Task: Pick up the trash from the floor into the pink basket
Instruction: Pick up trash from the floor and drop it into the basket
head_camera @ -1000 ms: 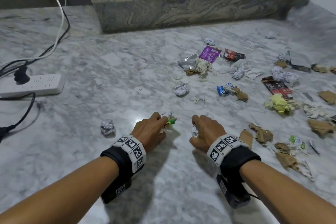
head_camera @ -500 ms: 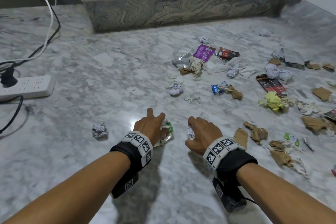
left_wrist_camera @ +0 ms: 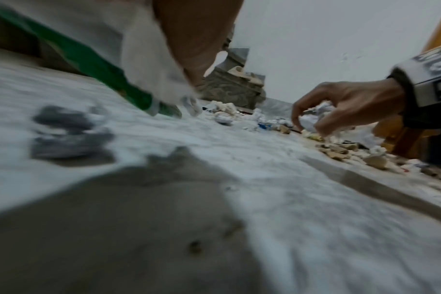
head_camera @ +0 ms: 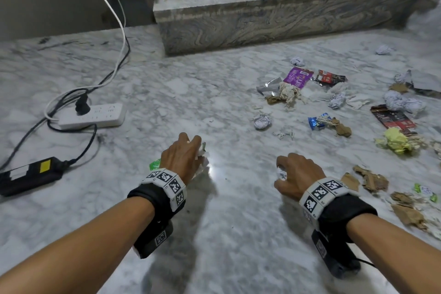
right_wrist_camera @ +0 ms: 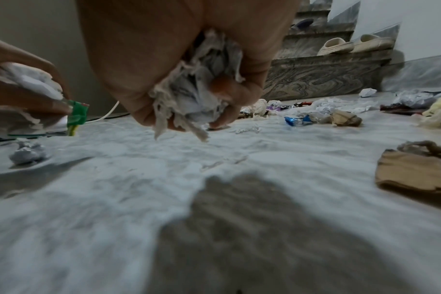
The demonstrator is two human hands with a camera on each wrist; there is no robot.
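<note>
A home's stairwell landing: marble floor [head_camera: 181, 93], stone steps [head_camera: 274, 14] bearing slippers [right_wrist_camera: 350, 44], power strip [head_camera: 93, 116] nearby.

My forearms are bare, no sleeves. Each wrist carries a white band [head_camera: 168, 182] of square black-and-white coded tags over a wide black strap [head_camera: 347, 207]. A black camera block [head_camera: 156, 241] with its own tag hangs under my left wrist; the right block [head_camera: 334, 258] trails a thin black cable.
</note>
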